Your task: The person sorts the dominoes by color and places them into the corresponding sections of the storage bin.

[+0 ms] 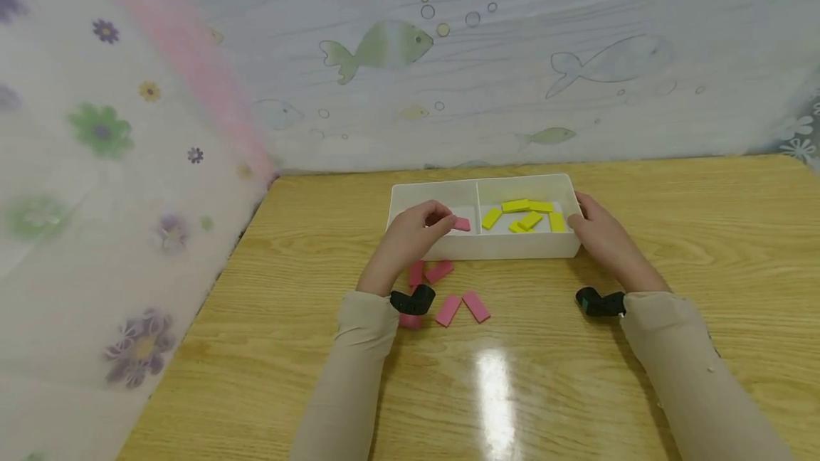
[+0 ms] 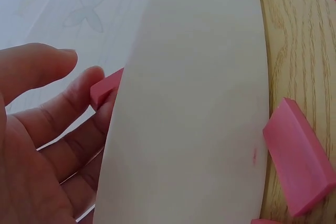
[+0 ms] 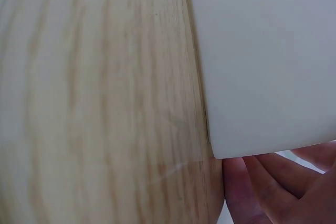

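A white two-compartment box (image 1: 512, 246) stands on the table. Inside its left compartment is my left hand (image 1: 413, 233), beside a pink block (image 1: 461, 224). The left wrist view shows the thumb held apart from the other fingers, with a pink block (image 2: 106, 86) at the fingertips and part of it hidden by the box wall (image 2: 184, 103). My right hand (image 1: 598, 233) holds the box's right end, thumb at the rim and fingers along the outside. Yellow blocks (image 1: 529, 220), several of them, lie in the right compartment.
Several pink blocks (image 1: 476, 306) lie on the wooden table (image 1: 544, 375) in front of the box, some partly hidden by the left wrist and its black camera (image 1: 415, 300). Behind the table hangs a fish-patterned covering (image 1: 487, 91); a flower-patterned one (image 1: 96, 198) is at left.
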`<state>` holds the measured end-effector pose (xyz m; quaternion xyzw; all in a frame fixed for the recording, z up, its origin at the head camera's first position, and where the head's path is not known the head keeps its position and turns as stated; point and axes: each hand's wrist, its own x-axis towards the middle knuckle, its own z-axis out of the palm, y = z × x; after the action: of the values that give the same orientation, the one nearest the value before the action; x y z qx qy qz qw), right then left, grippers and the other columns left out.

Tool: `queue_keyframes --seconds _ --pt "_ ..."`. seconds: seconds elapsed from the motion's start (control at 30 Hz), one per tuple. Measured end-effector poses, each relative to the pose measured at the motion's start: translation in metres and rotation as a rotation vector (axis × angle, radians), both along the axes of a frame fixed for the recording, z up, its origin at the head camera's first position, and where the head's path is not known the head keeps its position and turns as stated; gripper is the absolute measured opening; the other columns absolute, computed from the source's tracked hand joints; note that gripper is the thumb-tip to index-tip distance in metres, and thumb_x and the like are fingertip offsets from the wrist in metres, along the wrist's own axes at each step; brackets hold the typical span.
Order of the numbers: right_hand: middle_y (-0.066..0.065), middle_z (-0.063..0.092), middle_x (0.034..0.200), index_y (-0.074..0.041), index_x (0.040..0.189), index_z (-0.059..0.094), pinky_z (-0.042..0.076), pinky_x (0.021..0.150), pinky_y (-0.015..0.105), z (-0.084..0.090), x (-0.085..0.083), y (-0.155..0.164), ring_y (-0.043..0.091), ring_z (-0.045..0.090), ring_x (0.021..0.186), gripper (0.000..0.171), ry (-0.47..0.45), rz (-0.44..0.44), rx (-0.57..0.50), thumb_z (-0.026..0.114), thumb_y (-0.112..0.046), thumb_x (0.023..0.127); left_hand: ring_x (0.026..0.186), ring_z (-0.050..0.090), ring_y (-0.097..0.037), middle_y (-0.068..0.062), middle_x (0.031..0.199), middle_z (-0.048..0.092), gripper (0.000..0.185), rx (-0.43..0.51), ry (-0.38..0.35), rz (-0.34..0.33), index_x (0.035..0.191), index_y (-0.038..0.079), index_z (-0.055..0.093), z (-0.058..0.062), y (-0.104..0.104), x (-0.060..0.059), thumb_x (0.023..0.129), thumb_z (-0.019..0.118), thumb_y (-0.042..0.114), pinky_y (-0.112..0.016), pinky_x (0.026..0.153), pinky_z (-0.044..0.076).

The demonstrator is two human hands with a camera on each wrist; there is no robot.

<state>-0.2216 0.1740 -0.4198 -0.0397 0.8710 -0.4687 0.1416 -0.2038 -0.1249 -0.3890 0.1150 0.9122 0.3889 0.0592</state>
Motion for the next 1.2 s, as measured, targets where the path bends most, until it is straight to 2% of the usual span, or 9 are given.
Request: queue_keyframes --seconds 0.27,0.53,0.63,0.83,0.97,1.2 --pt "0.013 0.011 0.147 -0.016 0.144 0.000 0.016 0.100 0.056 -0.0008 -0.0004 0.0000 0.034 0.012 0.132 0.057 -0.001 -0.001 0.000 0.025 -0.028 0.095 0.094 0.049 -0.008 0.013 0.099 0.057 0.026 -0.083 0.035 -0.032 0.106 0.029 0.061 -0.0012 0.0010 -0.0004 0.089 0.048 0.044 -0.032 0.082 0.041" --pt "0.013 0.011 0.147 -0.015 0.144 0.000 0.017 0.100 0.055 -0.0018 -0.0018 0.0001 0.034 0.014 0.131 0.057 0.006 0.002 -0.006 0.025 -0.028 0.095 0.091 0.051 -0.005 0.016 0.098 0.058 0.022 -0.101 0.015 -0.017 0.096 0.030 0.065 0.0000 0.0036 0.0003 0.091 0.046 0.041 -0.031 0.082 0.040" --pt "0.013 0.011 0.147 -0.015 0.144 0.001 0.017 0.100 0.055 -0.0022 -0.0019 0.0002 0.034 0.014 0.131 0.057 0.014 0.003 -0.001 0.025 -0.028 0.095 0.091 0.052 -0.005 0.016 0.097 0.058 0.026 -0.135 0.019 0.005 0.105 0.030 0.063 -0.0002 0.0050 0.0001 0.090 0.047 0.043 -0.031 0.080 0.041" --pt "0.013 0.012 0.147 -0.016 0.145 0.001 0.018 0.099 0.055 -0.0021 -0.0020 0.0001 0.034 0.015 0.131 0.057 0.017 0.005 0.002 0.025 -0.029 0.095 0.099 0.052 -0.006 0.014 0.111 0.057 0.045 -0.168 0.030 0.007 0.129 0.026 0.049 -0.0006 0.0063 -0.0012 0.089 0.046 0.047 -0.033 0.082 0.041" --pt "0.014 0.012 0.147 -0.015 0.145 0.001 0.019 0.099 0.056 -0.0033 -0.0026 0.0008 0.035 0.017 0.130 0.057 0.019 0.003 0.003 0.025 -0.029 0.095 0.102 0.052 -0.006 0.014 0.114 0.057 0.049 -0.168 0.030 0.007 0.132 0.026 0.044 -0.0008 0.0064 -0.0011 0.089 0.045 0.048 -0.035 0.085 0.040" --pt "0.014 0.011 0.147 -0.015 0.144 0.000 0.018 0.099 0.055 -0.0058 -0.0019 0.0025 0.034 0.014 0.131 0.057 0.018 0.003 0.005 0.024 -0.029 0.095 0.100 0.052 -0.008 0.013 0.107 0.059 0.039 -0.100 0.035 0.006 0.129 0.025 0.048 -0.0038 0.0055 -0.0005 0.092 0.045 0.037 -0.035 0.083 0.041"
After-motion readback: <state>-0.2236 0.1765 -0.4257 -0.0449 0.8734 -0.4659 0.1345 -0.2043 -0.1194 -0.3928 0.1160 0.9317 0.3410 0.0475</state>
